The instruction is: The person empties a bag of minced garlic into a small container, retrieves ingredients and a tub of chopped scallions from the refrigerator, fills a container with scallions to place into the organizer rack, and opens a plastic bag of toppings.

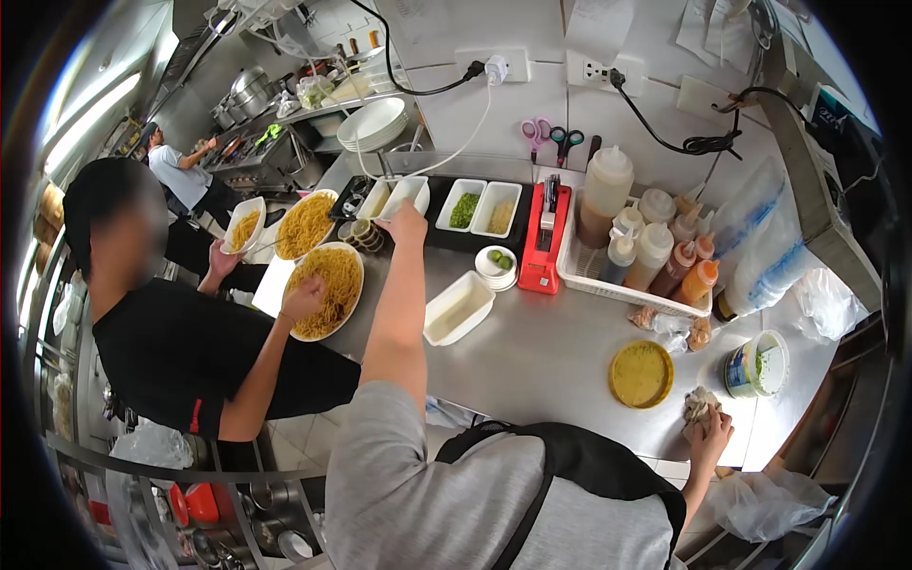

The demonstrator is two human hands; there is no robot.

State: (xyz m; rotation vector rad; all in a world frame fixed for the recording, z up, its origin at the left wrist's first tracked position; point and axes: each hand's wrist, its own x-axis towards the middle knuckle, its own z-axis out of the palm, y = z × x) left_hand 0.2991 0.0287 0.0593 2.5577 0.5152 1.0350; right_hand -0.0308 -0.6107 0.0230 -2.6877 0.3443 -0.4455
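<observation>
My left hand (407,224) is stretched out to the black holder, at the near rim of a white container (413,193). Its fingers look bent together, and what they hold, if anything, is hidden. My right hand (712,437) is closed on a crumpled greyish cloth (701,408) near the counter's front edge. A yellow round lid (641,374) lies to the left of the cloth, and a clear plastic tub (757,366) with something green inside stands to its right. Below my left hand's reach, a white rectangular dish (460,309) rests on the steel counter.
A co-worker (180,332) on the left handles noodles over large plates (328,290). White containers of chopped green and pale food (465,207) sit in the black holder. Limes (499,258), a red device (545,237) and a basket (627,290) of sauce bottles line the back.
</observation>
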